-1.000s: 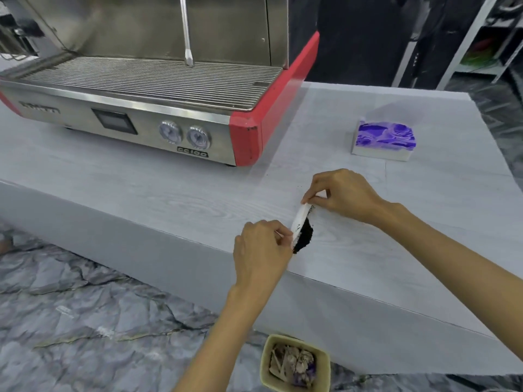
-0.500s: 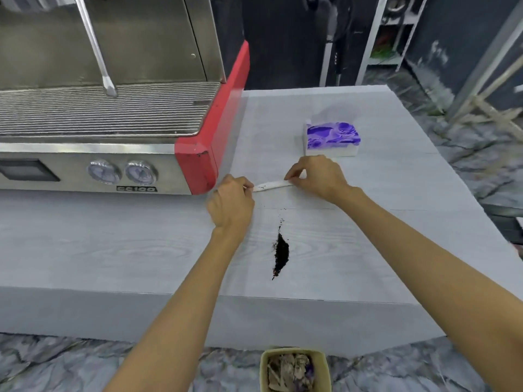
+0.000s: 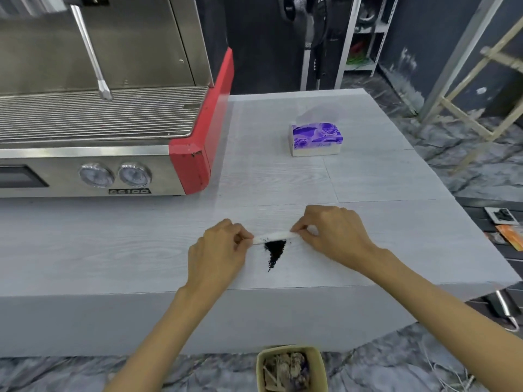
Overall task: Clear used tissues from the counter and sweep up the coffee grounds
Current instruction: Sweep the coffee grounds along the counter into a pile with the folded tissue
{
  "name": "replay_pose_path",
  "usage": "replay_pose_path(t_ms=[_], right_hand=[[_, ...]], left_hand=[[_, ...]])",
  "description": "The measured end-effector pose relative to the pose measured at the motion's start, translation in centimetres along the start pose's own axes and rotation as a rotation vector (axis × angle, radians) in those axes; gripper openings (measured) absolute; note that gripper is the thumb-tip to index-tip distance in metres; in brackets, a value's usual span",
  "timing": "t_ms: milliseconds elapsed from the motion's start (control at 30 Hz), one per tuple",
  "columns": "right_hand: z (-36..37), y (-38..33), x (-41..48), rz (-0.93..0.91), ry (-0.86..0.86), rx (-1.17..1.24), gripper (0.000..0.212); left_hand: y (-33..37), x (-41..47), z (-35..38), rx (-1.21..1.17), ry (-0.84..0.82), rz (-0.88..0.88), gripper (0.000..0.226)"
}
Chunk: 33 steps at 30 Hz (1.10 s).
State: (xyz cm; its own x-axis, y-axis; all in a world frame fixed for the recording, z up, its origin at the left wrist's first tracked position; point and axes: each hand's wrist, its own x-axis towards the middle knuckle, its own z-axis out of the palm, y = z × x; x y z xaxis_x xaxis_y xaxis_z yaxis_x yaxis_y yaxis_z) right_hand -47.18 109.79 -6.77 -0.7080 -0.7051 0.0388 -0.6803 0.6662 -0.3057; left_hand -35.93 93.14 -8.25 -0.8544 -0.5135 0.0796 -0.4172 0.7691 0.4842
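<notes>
Left hand [image 3: 219,250]: pinching left end of rolled white tissue [image 3: 274,237] | right hand [image 3: 332,232]: pinching its right end | tissue: stretched between hands, low on worktop [image 3: 368,179] | coffee grounds [image 3: 274,252]: dark wedge touching tissue's near edge, between hands.

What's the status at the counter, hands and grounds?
Left hand and right hand pinch a stretched tissue. Its edge sits behind the coffee grounds pile, near the counter front. Bin below; path clear.
</notes>
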Motion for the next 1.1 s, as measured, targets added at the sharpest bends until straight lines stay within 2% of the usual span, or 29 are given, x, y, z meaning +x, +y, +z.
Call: replay_pose_path(t_ms=[200,333,500,800,1100], right_hand=[[-0.4,-2.3,7.6,-0.060,0.097,0.087,0.019],[1.2,-3.9,12.9,-0.099,0.091,0.085,0.023],[3.4,-4.6,15.0,-0.127,0.053,0.081,0.025],[2.2,-2.1,9.0,-0.179,0.008,0.084,0.021],[0.4,1.6,-0.1,-0.070,0.063,0.123,0.015]], left_hand=[[-1.6,3.4,-1.4,-0.154,0.238,-0.175,0.011],[-2.8,5.1,-1.4,-0.146,0.287,-0.308,0.014],[-3.4,4.9,-0.5,-0.101,0.340,-0.349,0.012],[-1.7,0.3,-0.3,-0.024,0.211,-0.180,0.011],[1.5,-2.6,-0.1,-0.059,0.014,-0.076,0.009]])
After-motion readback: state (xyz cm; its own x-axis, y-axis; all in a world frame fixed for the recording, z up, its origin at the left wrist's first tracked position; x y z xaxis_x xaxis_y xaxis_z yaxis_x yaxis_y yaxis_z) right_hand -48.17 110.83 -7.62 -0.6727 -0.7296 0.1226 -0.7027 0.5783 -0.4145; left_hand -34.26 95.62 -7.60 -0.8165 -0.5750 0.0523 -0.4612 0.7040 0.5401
